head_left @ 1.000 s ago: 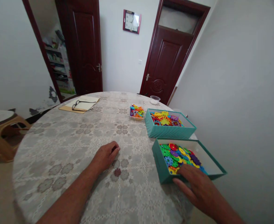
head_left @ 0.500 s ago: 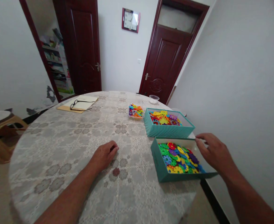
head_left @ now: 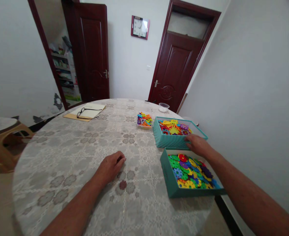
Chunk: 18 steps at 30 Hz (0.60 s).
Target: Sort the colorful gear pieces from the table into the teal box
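My left hand (head_left: 112, 166) rests on the patterned tablecloth, its fingers loosely curled with nothing visible in them. My right hand (head_left: 198, 144) is at the near wall of the farther teal box (head_left: 167, 141), its fingertips at the rim and slightly apart. I cannot tell whether they touch it. That box contains snowflake-shaped plastic pieces (head_left: 174, 129), mostly yellow, red and purple. Beneath my right forearm stands a nearer green box (head_left: 168, 183), partly covered by the arm. Round notched plastic discs (head_left: 190, 170) in green, yellow, blue, red and purple lie inside it.
A small clear tub of colourful pieces (head_left: 144, 120) stands left of the farther box. Behind is a clear bowl (head_left: 163, 107). Glasses (head_left: 82, 113) lie on an open notebook (head_left: 93, 106) at the far left. The wall (head_left: 257, 98) runs along the right; a stool (head_left: 11, 141) stands left.
My right hand has moved left and slightly up, from the right end of the boxes to the farther box's near rim. My left hand stays on the table. The view has tilted slightly.
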Each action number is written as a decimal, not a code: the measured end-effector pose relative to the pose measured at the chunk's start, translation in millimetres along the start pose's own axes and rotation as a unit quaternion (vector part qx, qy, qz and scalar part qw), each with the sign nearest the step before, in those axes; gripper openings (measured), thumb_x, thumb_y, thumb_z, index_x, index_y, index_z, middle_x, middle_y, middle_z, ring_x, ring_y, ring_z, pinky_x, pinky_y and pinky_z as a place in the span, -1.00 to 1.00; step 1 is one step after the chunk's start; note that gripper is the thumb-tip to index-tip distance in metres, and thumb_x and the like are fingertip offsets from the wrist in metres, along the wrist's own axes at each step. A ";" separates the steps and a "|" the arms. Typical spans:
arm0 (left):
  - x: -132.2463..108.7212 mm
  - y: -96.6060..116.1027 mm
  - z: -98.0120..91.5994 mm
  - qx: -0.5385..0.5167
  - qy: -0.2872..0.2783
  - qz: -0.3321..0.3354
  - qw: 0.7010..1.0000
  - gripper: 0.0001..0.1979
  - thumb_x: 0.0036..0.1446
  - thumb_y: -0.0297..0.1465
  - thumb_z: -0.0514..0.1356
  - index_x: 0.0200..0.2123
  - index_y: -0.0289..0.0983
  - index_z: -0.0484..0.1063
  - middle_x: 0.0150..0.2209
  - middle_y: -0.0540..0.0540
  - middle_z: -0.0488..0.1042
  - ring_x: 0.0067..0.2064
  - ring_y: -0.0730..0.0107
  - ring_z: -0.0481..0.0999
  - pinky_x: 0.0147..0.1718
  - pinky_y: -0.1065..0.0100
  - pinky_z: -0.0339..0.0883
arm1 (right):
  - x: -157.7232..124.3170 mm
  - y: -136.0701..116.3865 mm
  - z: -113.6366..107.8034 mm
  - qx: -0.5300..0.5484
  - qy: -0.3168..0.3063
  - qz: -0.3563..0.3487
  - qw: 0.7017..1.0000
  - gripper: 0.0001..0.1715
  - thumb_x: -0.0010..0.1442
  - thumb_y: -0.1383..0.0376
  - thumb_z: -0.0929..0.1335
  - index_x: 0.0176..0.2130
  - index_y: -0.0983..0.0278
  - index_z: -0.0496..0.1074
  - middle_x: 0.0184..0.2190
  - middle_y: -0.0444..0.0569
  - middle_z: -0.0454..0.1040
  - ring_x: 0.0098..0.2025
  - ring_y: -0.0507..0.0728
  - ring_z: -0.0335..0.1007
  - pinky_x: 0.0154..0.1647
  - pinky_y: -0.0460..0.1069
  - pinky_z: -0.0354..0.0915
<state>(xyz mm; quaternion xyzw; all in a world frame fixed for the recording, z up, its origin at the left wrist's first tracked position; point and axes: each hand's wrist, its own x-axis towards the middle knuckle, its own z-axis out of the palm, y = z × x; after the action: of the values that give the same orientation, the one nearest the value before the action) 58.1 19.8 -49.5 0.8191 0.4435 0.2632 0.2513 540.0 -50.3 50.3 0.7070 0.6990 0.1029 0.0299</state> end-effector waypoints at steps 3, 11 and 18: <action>-1.0 1.1 0.1 -0.002 0.001 0.000 1.000 -0.77 0.35 -0.23 0.07 -0.27 -0.18 0.45 -0.36 -0.02 0.55 -0.29 0.29 0.51 -0.23 0.32 0.25 | 6.1 -4.9 1.0 0.000 -0.023 -0.020 1.000 -0.77 0.30 0.39 0.34 -0.08 0.29 0.56 -0.07 0.11 0.59 0.01 0.21 0.51 0.07 0.02 0.31; -2.2 3.2 0.8 -0.008 0.002 0.008 1.000 -0.79 0.36 -0.26 0.07 -0.27 -0.19 0.43 -0.35 -0.04 0.54 -0.28 0.29 0.51 -0.24 0.32 0.23 | 25.0 -7.0 -3.6 -0.030 0.055 -0.017 0.998 -0.62 0.28 0.32 0.40 0.09 0.33 0.50 0.11 0.24 0.51 0.15 0.30 0.44 0.23 0.10 0.28; -2.3 2.8 0.3 -0.007 -0.002 -0.001 1.000 -0.79 0.35 -0.26 0.06 -0.26 -0.19 0.43 -0.34 -0.04 0.55 -0.27 0.28 0.51 -0.24 0.31 0.23 | 32.8 -10.6 0.3 0.019 -0.012 -0.013 1.000 -0.60 0.29 0.25 0.39 0.08 0.33 0.56 0.11 0.23 0.58 0.16 0.31 0.50 0.22 0.10 0.32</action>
<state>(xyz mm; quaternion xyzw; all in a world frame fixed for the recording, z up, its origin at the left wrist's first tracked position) 58.9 16.4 -48.4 0.8170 0.4423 0.2647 0.2586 529.7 -17.4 51.5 0.6992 0.7098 0.0811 0.0265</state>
